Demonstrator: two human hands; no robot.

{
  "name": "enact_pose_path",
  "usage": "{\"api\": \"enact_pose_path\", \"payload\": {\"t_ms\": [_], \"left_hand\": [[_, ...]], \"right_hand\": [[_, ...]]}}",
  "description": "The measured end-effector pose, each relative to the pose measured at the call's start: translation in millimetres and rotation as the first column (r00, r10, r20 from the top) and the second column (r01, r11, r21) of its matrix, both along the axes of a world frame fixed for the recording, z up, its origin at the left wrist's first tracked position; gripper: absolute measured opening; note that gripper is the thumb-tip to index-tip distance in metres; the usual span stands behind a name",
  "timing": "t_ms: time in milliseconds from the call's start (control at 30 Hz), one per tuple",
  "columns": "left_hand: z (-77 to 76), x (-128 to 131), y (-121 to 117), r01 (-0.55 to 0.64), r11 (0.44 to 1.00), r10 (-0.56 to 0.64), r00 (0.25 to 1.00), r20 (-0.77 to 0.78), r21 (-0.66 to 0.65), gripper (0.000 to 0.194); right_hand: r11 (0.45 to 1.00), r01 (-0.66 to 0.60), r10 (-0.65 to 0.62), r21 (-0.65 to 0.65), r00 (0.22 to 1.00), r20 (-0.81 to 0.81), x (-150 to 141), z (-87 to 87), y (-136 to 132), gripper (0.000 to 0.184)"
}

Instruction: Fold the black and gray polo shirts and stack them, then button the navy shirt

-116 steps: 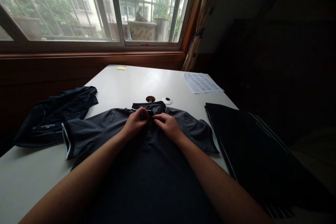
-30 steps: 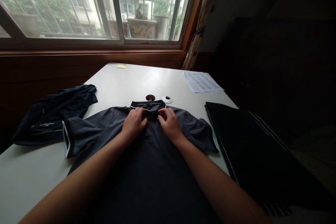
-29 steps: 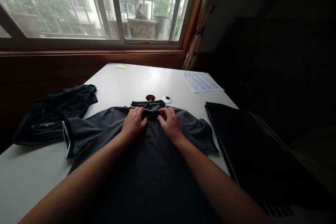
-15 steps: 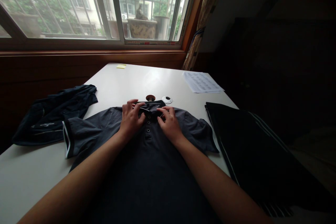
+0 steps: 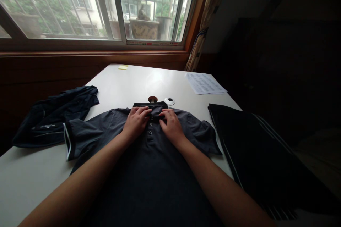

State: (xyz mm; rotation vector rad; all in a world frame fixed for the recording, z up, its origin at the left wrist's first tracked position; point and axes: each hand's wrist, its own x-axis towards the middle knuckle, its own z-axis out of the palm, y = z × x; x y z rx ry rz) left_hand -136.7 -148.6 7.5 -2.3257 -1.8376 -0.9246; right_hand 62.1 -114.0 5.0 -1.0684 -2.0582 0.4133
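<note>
A dark grey polo shirt (image 5: 149,163) lies front up, its short sleeves spread to both sides and its black collar (image 5: 138,104) at the far end. Several round buttons run down the placket (image 5: 150,133). My left hand (image 5: 135,122) rests on the left side of the collar, fingers stretched out over it. On the right side of the collar lies my right hand (image 5: 170,124), its fingers loosely bent and apart, thumb near the placket. Parts of the collar's two points are hidden under my fingers.
The shirt lies on a white table (image 5: 128,85). Dark folded clothing (image 5: 58,117) is at the left, and black striped clothing (image 5: 255,149) at the right. Printed papers (image 5: 205,84), a yellow note (image 5: 123,67), a cable hole (image 5: 152,99) and its white cover (image 5: 169,101) are farther back.
My hands were pinching near the top buttons. The left hand has lifted off with its fingers spread, then come down on the collar. The right hand's fingers have loosened.
</note>
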Motion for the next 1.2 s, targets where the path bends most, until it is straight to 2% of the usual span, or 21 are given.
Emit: {"api": "enact_pose_path", "payload": {"t_ms": [200, 333, 467, 633, 933, 1067, 1200], "left_hand": [[-5.4, -0.9, 1.1, 0.018, 0.998, -0.020, 0.998, -0.052, -0.053, 0.037], [-5.5, -0.9, 1.6, 0.009, 0.998, -0.012, 0.998, -0.057, -0.064, 0.038], [-6.9, -0.7, 1.6, 0.011, 0.998, -0.017, 0.997, -0.082, -0.066, 0.037], [-7.0, 0.7, 0.3, 0.036, 0.997, -0.042, 0.995, -0.089, -0.067, 0.037], [-4.2, -0.1, -0.2, 0.021, 0.997, -0.023, 0.999, -0.033, -0.068, 0.034], [-5.1, -2.0, 2.4, 0.064, 0.997, -0.063, 0.998, 0.013, -0.047, 0.028], [-6.8, -3.5, 4.9, 0.164, 0.986, -0.163, 0.986, 0.038, -0.024, 0.019]], "right_hand": [[0.998, -0.054, 0.053, 0.015, 0.997, 0.052, 0.0, 0.9, -0.4, 0.024], [0.999, -0.048, 0.049, -0.016, 0.995, 0.091, -0.2, -1.8, 0.0, 0.028], [0.999, -0.043, 0.041, 0.010, 0.990, 0.132, -0.6, -4.7, 0.5, 0.024], [0.998, -0.050, 0.043, 0.038, 0.984, 0.172, -1.1, -3.2, -1.1, 0.028], [0.998, -0.046, 0.039, 0.048, 0.990, 0.135, -0.2, 1.1, -3.9, 0.021], [0.994, -0.060, 0.045, 0.096, 0.987, 0.153, 1.0, 5.0, -6.9, 0.024], [0.988, -0.062, 0.031, 0.142, 0.976, 0.216, 2.8, 10.1, -9.3, 0.028]]}}
